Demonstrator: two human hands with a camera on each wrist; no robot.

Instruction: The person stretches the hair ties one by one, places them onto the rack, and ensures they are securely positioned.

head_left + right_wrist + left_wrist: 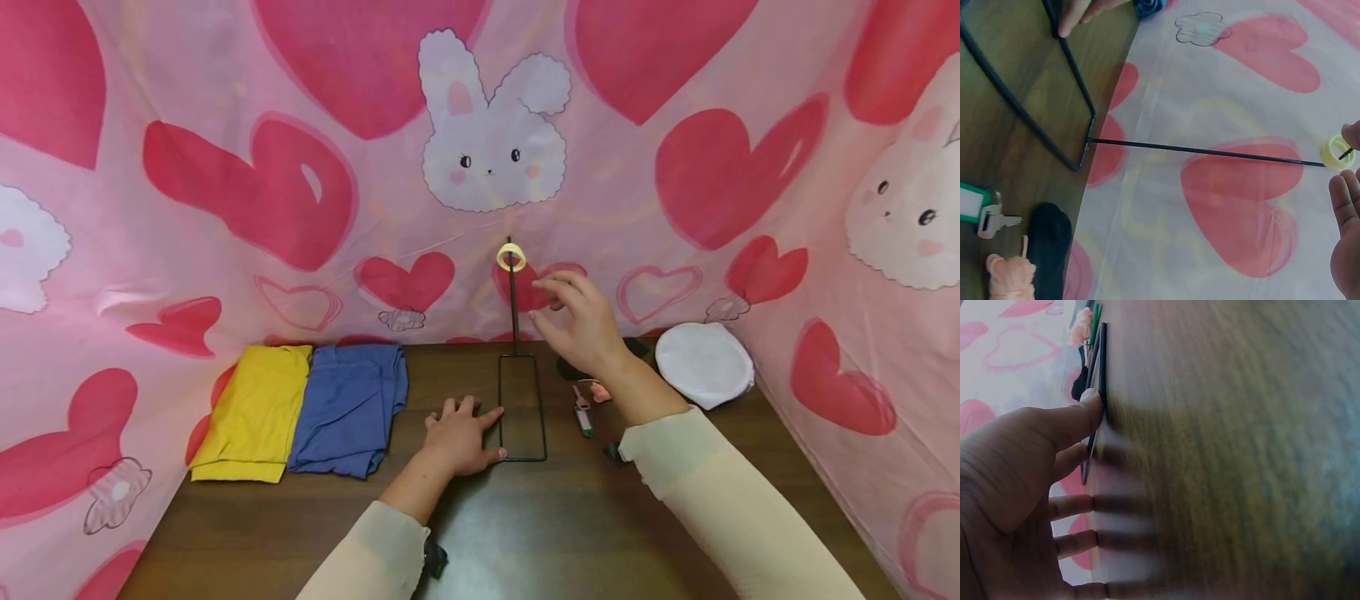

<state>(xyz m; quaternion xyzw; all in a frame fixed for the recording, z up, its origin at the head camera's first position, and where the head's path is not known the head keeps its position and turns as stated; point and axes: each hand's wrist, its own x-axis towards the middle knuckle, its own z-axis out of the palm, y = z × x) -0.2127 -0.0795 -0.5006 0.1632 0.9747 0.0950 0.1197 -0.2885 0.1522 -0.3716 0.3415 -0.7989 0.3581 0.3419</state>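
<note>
A black wire stand [514,308] has a flat rectangular base on the table and a thin upright rod. Near the rod's top hangs a pale yellow ring [512,257], with the rod passing through it. My left hand [459,437] lies spread on the table, its thumb and index finger touching the left side of the base [545,417]. Just right of the ring, my right hand [577,321] is raised with fingers loosely bent and nothing between them. In the right wrist view, its thumb [1352,134] and fingers are close around the ring.
Folded yellow cloth [251,412] and blue cloth [348,408] lie at the left. Right of the stand are a key with a green tag [582,417], a small pink item [599,391] and a black item [573,367]. A round white pouch [703,363] sits at the back right.
</note>
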